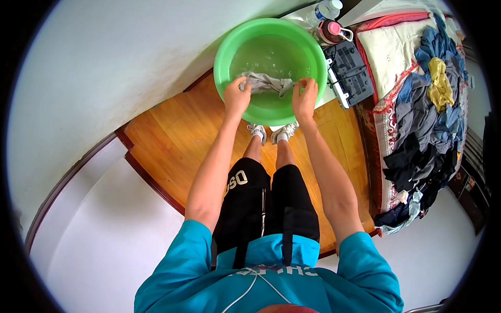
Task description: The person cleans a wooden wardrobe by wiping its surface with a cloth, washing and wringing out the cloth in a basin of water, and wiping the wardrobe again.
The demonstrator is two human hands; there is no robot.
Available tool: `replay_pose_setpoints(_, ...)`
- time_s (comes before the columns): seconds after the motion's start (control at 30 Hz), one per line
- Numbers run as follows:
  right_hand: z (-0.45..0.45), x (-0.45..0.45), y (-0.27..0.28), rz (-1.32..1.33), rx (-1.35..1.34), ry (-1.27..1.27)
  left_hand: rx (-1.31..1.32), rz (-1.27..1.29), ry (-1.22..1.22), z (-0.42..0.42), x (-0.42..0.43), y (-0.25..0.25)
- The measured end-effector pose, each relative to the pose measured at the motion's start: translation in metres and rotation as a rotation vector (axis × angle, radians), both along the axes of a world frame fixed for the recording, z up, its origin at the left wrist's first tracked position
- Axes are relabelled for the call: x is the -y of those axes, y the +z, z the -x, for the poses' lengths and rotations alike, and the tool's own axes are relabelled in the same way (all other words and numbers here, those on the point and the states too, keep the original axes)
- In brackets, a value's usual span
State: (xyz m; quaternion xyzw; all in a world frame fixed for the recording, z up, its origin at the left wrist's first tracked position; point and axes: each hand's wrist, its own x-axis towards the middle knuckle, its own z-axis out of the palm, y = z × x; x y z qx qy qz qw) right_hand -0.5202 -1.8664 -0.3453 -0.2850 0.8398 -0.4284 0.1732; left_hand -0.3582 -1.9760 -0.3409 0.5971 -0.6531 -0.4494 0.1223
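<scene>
A large green basin [219, 49] holds water at the top centre. Over the water a wet light-grey cloth [267, 83] stretches sideways between my hands. My left hand [238, 97] is at the basin's left inner side, its fingers closed on the cloth's left end. At the right, my right hand [305, 98] is over the rim with thumb and fingers pinched together, close to the cloth's right end; whether they grip the cloth is too small to tell.
Right of the basin are a dark case [350, 73], a bottle with a pink lid [334, 30] and a clear bottle [327, 10]. A pile of clothes [417, 115] lies on a bed farther right. A white wall [115, 57] is at the left.
</scene>
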Motion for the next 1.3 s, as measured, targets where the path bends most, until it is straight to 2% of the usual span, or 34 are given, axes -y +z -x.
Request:
replay_pose_setpoints(0.07, -0.004, 0.000, 0.005, -0.083, -0.200, 0.060, -0.018, -0.017, -0.003, 0.000, -0.003, 0.002)
replay_pose_setpoints(0.1, -0.008, 0.003, 0.006, -0.083, -0.196, 0.062, -0.035, -0.036, -0.007, 0.001, -0.005, 0.002)
replay_pose_setpoints(0.2, -0.024, 0.012, 0.003, -0.188, -0.001, 0.314, -0.062, -0.161, 0.036, 0.004, -0.011, 0.004)
replay_pose_setpoints(0.23, -0.031, 0.010, -0.008, -0.186, 0.006, 0.314, -0.060, -0.221, 0.041, 0.003, -0.013, 0.005)
replay_pose_setpoints(0.3, -0.046, 0.007, -0.022, -0.322, -0.086, 0.603, -0.067, -0.218, 0.037, 0.001, -0.016, 0.005)
replay_pose_setpoints(0.33, -0.052, 0.003, -0.024, -0.451, -0.089, 0.636, -0.079, -0.226, 0.031, 0.000, -0.019, 0.006)
replay_pose_setpoints(0.37, -0.050, 0.000, -0.026, -0.451, -0.088, 0.637, -0.093, -0.234, 0.024, 0.000, -0.021, 0.006)
replay_pose_setpoints(0.43, -0.040, 0.001, -0.021, -0.696, -0.131, 0.756, -0.108, -0.239, 0.017, 0.001, -0.023, 0.006)
replay_pose_setpoints(0.47, -0.034, 0.003, -0.021, -0.693, -0.127, 0.761, -0.108, -0.239, 0.016, 0.001, -0.025, 0.006)
replay_pose_setpoints(0.53, -0.026, 0.009, -0.027, -0.897, -0.106, 0.603, -0.121, -0.264, 0.003, -0.002, -0.025, 0.013)
replay_pose_setpoints(0.57, -0.027, 0.007, -0.029, -0.900, -0.100, 0.604, -0.117, -0.268, 0.002, -0.003, -0.023, 0.013)
replay_pose_setpoints(0.63, -0.026, 0.000, -0.029, -0.780, -0.397, 0.560, -0.149, -0.277, 0.022, 0.000, -0.024, 0.009)
replay_pose_setpoints(0.7, -0.027, 0.000, -0.027, -0.774, -0.433, 0.624, -0.147, -0.316, 0.040, 0.005, -0.025, 0.005)
replay_pose_setpoints(0.77, -0.030, 0.003, -0.015, -0.738, -0.233, 0.791, -0.138, -0.345, 0.063, 0.009, -0.026, 0.002)
replay_pose_setpoints(0.8, -0.033, -0.001, -0.021, -0.613, -0.230, 0.775, -0.161, -0.364, 0.088, 0.010, -0.027, 0.002)
replay_pose_setpoints(0.93, -0.039, -0.002, -0.029, -0.541, -0.143, 0.846, -0.228, -0.330, 0.122, 0.011, -0.030, 0.001)
replay_pose_setpoints(1.0, -0.036, 0.001, -0.022, -0.304, 0.121, 0.692, -0.198, -0.335, 0.161, 0.010, -0.030, -0.002)
replay_pose_setpoints(1.03, -0.035, 0.005, -0.011, -0.304, 0.117, 0.690, -0.163, -0.340, 0.201, 0.010, -0.028, -0.002)
replay_pose_setpoints(1.1, -0.035, 0.009, 0.014, -0.168, 0.288, 0.437, -0.186, -0.340, 0.258, 0.012, -0.026, -0.004)
replay_pose_setpoints(1.17, -0.037, 0.016, 0.046, -0.106, 0.340, 0.386, -0.210, -0.344, 0.312, 0.016, -0.023, 0.003)
replay_pose_setpoints(1.23, -0.039, 0.022, 0.053, -0.036, 0.391, 0.335, -0.383, -0.883, 0.512, 0.023, -0.014, 0.020)
replay_pose_setpoints(1.27, -0.040, 0.023, 0.051, 0.044, 0.588, 0.310, -0.558, -1.027, 0.548, 0.025, -0.013, 0.021)
replay_pose_setpoints(1.3, -0.040, 0.025, 0.050, 0.127, 0.784, 0.281, -0.557, -1.027, 0.543, 0.025, -0.013, 0.018)
